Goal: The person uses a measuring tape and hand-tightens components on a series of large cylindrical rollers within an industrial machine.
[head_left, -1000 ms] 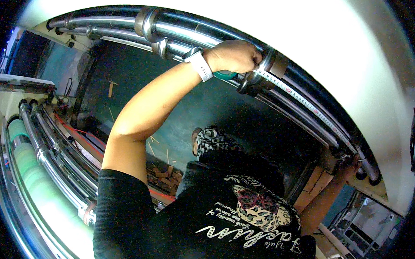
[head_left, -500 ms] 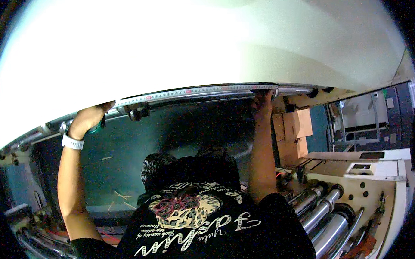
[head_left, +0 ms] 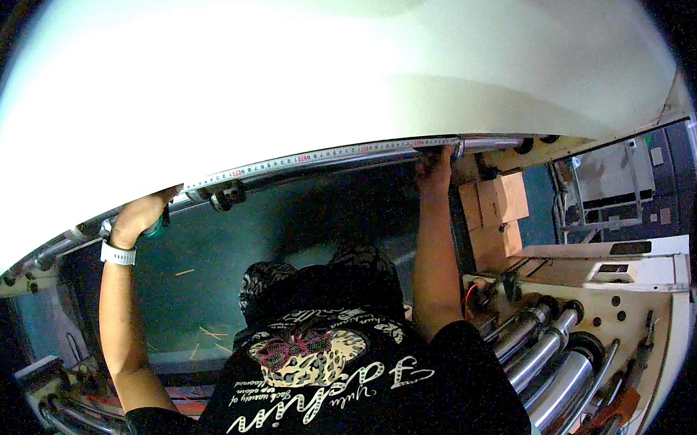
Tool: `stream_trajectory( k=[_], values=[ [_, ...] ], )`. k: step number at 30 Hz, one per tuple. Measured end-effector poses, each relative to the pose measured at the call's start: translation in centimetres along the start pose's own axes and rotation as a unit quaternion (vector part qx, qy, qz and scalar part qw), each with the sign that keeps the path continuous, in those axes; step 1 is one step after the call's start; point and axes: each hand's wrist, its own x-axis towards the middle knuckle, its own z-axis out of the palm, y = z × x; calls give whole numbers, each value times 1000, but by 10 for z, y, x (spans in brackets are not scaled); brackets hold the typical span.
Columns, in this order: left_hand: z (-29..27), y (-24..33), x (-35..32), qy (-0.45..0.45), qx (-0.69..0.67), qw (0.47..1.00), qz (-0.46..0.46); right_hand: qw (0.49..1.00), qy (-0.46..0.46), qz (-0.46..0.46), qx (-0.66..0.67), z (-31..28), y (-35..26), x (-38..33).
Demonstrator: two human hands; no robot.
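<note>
A tape measure blade (head_left: 304,158) is stretched along the lower edge of a broad white sheet (head_left: 238,73), in front of a shiny metal roller (head_left: 351,163). My left hand (head_left: 141,213), with a white watch at the wrist, is closed at the left end of the blade. A green part, apparently the tape's case (head_left: 158,226), shows beneath its palm; the fingertips are partly hidden. Toward the right end of the roller, my right hand (head_left: 434,171) is closed on the other end of the blade, its fingers dark and partly hidden.
Chrome rollers (head_left: 548,358) sit in a pale machine frame (head_left: 662,340) at the lower right. Cardboard boxes (head_left: 504,205) stand beyond my right arm. Collars (head_left: 226,197) ride on the roller bar between my hands. Thin scraps (head_left: 213,334) lie on the green floor (head_left: 181,303).
The view has shifted slightly. Both hands and the blade appear a little further left, with the blade's right end slightly higher. My hold on the tape measure looks the same.
</note>
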Motion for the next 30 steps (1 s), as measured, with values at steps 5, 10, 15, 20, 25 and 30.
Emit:
stream_trajectory(
  k=[5, 10, 15, 20, 25, 30],
  values=[
    [-1, 0, 1, -14, -14, 1000, -24, 999, 47, -22, 6, 2, 6, 4],
    [1, -6, 0, -12, -43, 998, -36, 998, 6, -54, -26, -11, -4, -7],
    [-1, -3, 1, -17, 2, 1000, -26, 958, 33, -282, -48, -2, -32, -12],
    [-1, -2, 1, -12, 9, 1000, -4, 923, 34, -342, -174, -19, -33, 28],
    [-5, 2, 4, -70, -2, 996, -61, 953, -71, -277, -102, -47, -26, 57],
    [-2, 1, 8, -17, -17, 1000, 8, 963, -83, -217, -138, -57, -33, 56]
  ],
)
